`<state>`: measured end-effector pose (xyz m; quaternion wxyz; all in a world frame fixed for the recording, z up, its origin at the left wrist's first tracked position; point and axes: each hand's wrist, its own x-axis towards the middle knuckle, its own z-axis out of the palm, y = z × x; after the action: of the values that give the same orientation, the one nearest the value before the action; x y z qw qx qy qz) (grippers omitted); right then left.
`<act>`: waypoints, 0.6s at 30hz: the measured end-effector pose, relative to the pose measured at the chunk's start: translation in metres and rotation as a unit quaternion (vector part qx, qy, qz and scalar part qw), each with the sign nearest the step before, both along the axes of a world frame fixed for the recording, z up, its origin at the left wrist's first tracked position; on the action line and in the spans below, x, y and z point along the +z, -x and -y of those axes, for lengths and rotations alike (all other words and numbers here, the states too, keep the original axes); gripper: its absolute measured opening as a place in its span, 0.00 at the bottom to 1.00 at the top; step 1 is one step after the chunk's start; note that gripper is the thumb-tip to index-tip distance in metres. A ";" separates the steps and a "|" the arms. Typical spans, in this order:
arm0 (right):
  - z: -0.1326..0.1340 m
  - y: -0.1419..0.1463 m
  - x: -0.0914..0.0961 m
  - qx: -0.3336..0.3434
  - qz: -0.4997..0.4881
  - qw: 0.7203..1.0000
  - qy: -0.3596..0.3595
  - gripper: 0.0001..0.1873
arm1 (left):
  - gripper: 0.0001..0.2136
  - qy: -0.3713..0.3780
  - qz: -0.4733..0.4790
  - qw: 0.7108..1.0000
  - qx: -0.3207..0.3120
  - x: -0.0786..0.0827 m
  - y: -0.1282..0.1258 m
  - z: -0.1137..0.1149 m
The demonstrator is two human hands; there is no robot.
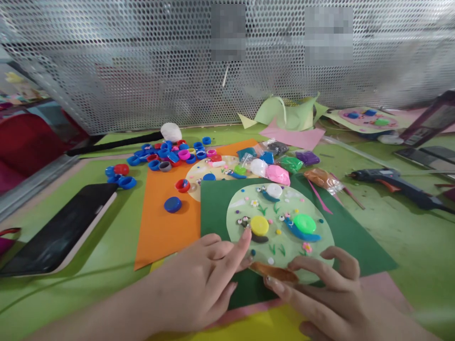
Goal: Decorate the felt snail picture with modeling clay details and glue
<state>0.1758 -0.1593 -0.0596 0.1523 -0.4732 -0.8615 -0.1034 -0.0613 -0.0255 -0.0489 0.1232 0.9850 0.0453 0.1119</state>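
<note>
A pale green paper disc lies on a dark green sheet; on it are snails made of clay with a yellow cap, a green cap and a white cap. My left hand rests on the sheet, its index finger pointing at the disc just left of the yellow cap. My right hand presses a brown strip of clay on the disc's near edge with thumb and fingers.
An orange sheet with loose caps lies to the left, a heap of bottle caps behind it. Clay bags sit behind the disc. A glue gun lies right, a dark tablet left. Perforated metal screen behind.
</note>
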 end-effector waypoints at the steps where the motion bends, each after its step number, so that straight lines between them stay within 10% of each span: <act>1: 0.000 -0.001 -0.001 0.000 0.004 1.000 -0.002 0.23 | 0.37 -0.003 -0.002 1.000 0.001 0.000 0.000 0.000; 18: -0.001 -0.007 0.014 -0.022 0.011 0.997 -0.073 0.16 | 0.37 0.002 -0.006 1.000 0.002 0.002 -0.001 0.000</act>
<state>0.1824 -0.1581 -0.0456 0.1743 -0.4786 -0.8427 -0.1742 -0.0604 -0.0259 -0.0469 0.1247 0.9853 0.0487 0.1059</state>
